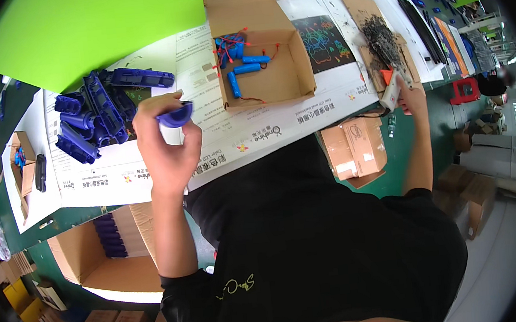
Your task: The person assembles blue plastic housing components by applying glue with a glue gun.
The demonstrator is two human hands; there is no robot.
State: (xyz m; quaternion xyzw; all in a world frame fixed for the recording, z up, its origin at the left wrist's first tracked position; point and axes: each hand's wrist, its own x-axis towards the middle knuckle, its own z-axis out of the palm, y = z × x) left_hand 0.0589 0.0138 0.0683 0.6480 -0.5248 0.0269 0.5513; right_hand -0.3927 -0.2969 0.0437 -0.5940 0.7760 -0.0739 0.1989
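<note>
Left hand (168,148) closed in a pinch, thumb and fingers around one end of a blue shell (177,116). Forearm comes up near vertical, wrist about straight, hand over the near part of the paper (201,86). Shell sits at the top of the grip, curved side toward the wearer, clear of the pile.

Right hand (412,99) is out at far right, elbow bent, forearm up, index finger extended along a white tool (390,94). Fingers are at the tool; can't tell how firmly they're closed on it. Tool lies at the table edge, cable trailing left.

Shell pile (102,107) just left of the left hand, loose, mixed angles. Open box (290,74) between the hands: blue batteries (247,69) with red leads, bunched at its left side. Dark bits (377,34) heaped on cardboard (358,5) beyond the tool. Small box (27,180) far left, some blue parts inside. Below table level: carton (120,278) at left, blue parts stacked along its far side; taped box (359,148) at right.
</note>
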